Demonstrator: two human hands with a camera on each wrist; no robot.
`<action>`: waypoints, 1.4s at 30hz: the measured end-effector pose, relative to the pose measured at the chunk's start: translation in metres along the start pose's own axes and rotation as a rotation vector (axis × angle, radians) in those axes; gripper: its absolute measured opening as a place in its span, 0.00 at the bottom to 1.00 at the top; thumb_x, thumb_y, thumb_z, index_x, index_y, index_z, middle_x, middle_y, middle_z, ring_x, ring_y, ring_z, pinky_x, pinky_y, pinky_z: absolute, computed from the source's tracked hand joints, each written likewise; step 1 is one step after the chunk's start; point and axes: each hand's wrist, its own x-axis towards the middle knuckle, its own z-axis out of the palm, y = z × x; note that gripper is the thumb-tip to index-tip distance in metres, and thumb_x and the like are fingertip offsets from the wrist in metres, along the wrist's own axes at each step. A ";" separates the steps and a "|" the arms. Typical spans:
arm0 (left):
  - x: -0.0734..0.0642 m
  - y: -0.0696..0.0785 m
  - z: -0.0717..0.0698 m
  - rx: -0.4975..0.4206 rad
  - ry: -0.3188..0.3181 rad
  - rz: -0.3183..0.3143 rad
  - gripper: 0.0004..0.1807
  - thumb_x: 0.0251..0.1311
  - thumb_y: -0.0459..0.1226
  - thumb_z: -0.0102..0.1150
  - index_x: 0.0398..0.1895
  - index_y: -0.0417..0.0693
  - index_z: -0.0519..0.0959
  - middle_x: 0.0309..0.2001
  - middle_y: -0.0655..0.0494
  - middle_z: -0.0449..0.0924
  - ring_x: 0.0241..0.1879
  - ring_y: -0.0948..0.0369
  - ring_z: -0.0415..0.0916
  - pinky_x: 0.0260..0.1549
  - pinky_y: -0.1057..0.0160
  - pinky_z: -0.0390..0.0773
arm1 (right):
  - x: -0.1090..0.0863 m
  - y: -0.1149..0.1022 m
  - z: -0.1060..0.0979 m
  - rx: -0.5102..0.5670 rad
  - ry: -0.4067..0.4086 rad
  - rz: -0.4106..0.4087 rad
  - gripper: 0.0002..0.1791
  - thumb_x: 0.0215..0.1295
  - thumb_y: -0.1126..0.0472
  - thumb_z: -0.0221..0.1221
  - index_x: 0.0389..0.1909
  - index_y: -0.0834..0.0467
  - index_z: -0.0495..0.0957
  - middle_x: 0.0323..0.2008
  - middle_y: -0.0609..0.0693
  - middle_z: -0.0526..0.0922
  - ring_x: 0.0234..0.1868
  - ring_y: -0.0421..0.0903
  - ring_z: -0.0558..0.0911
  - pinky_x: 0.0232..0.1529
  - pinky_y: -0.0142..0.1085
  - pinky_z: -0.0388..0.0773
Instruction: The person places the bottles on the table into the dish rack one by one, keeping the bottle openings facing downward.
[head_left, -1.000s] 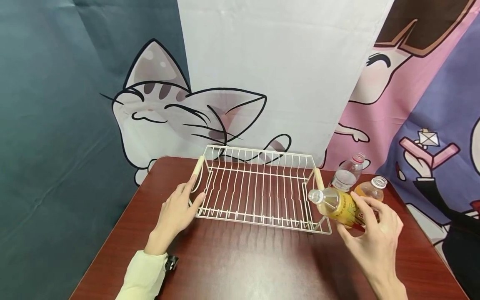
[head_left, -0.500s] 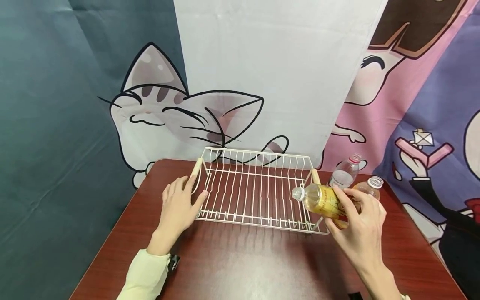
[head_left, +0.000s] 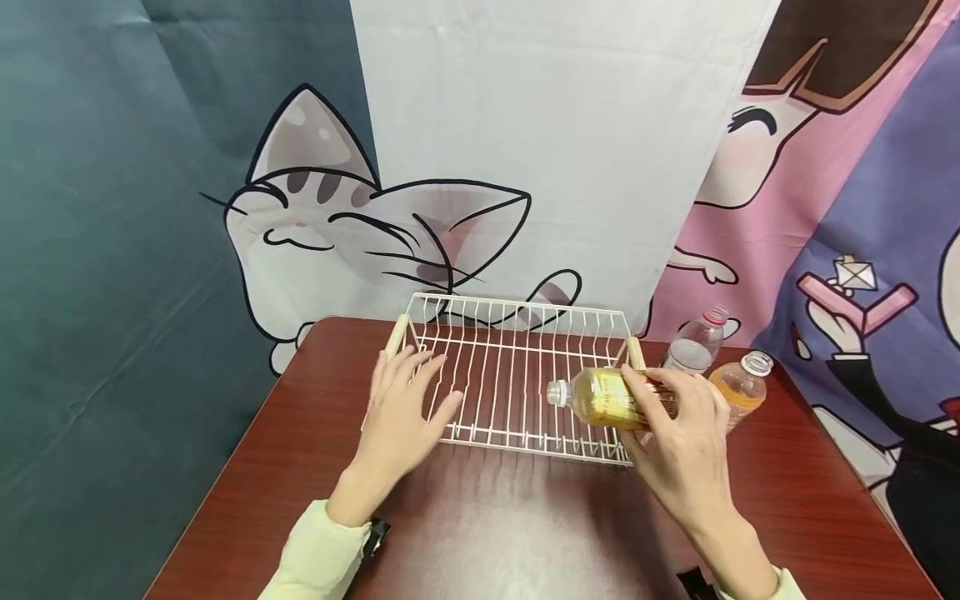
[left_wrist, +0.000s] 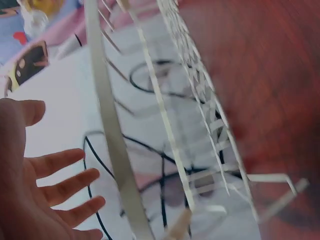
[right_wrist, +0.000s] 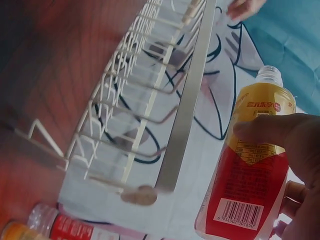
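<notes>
A white wire dish rack (head_left: 517, 302) with pale wooden handles stands on the table. My right hand (head_left: 686, 450) grips a drink bottle (head_left: 603, 396) by its body, over the rack's right half. The bottle lies nearly level in the head view, its uncapped neck pointing left. Its label is yellow near the neck and red lower down, with a barcode in the right wrist view. Over the rack's left end hovers my left hand (head_left: 401, 417), fingers spread and holding nothing. In the left wrist view, these fingers (left_wrist: 75, 182) are apart from the rack's flat rail (left_wrist: 110, 110).
Two more bottles stand right of the rack: a clear one (head_left: 693, 343) with a red neck ring and one with an orange label or content (head_left: 738, 387). The reddish-brown table (head_left: 525, 533) ends at a cartoon-printed curtain (head_left: 600, 125).
My right hand has carried the bottle left, farther over the rack. The left hand has come away from the left handle and moved right, its fingers spreading.
</notes>
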 end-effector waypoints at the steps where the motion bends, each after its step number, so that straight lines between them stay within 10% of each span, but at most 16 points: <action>1: 0.001 0.005 0.002 -0.019 0.011 0.020 0.31 0.71 0.52 0.69 0.70 0.43 0.83 0.68 0.42 0.82 0.78 0.39 0.68 0.84 0.35 0.46 | 0.001 -0.002 0.002 0.002 -0.005 -0.009 0.49 0.36 0.73 0.79 0.70 0.58 0.84 0.59 0.70 0.80 0.60 0.76 0.75 0.64 0.70 0.61; 8: 0.003 0.030 0.011 -0.132 0.039 0.111 0.33 0.65 0.52 0.73 0.69 0.45 0.84 0.65 0.46 0.83 0.73 0.40 0.73 0.82 0.37 0.55 | 0.000 -0.015 0.009 0.005 -0.028 -0.031 0.57 0.26 0.76 0.84 0.70 0.58 0.83 0.59 0.69 0.81 0.60 0.72 0.77 0.77 0.56 0.55; 14: 0.003 0.045 0.016 -0.210 -0.085 0.088 0.36 0.66 0.55 0.74 0.74 0.52 0.81 0.69 0.51 0.82 0.69 0.48 0.80 0.68 0.42 0.79 | 0.001 -0.021 0.014 0.008 -0.047 -0.052 0.57 0.26 0.75 0.84 0.71 0.58 0.83 0.58 0.68 0.82 0.59 0.70 0.78 0.68 0.67 0.62; 29: 0.000 0.067 0.029 -0.397 -0.294 0.090 0.50 0.59 0.54 0.84 0.83 0.56 0.71 0.68 0.54 0.82 0.58 0.57 0.85 0.53 0.55 0.87 | 0.002 -0.037 0.025 0.036 -0.058 -0.091 0.58 0.25 0.74 0.85 0.71 0.57 0.83 0.58 0.66 0.82 0.59 0.68 0.79 0.70 0.62 0.62; 42: -0.001 0.076 0.036 -0.427 -0.237 0.157 0.46 0.56 0.48 0.87 0.78 0.50 0.76 0.64 0.52 0.84 0.58 0.52 0.86 0.56 0.53 0.87 | -0.004 -0.036 0.025 0.071 -0.044 -0.087 0.51 0.34 0.70 0.78 0.71 0.57 0.84 0.58 0.66 0.82 0.60 0.68 0.78 0.81 0.48 0.50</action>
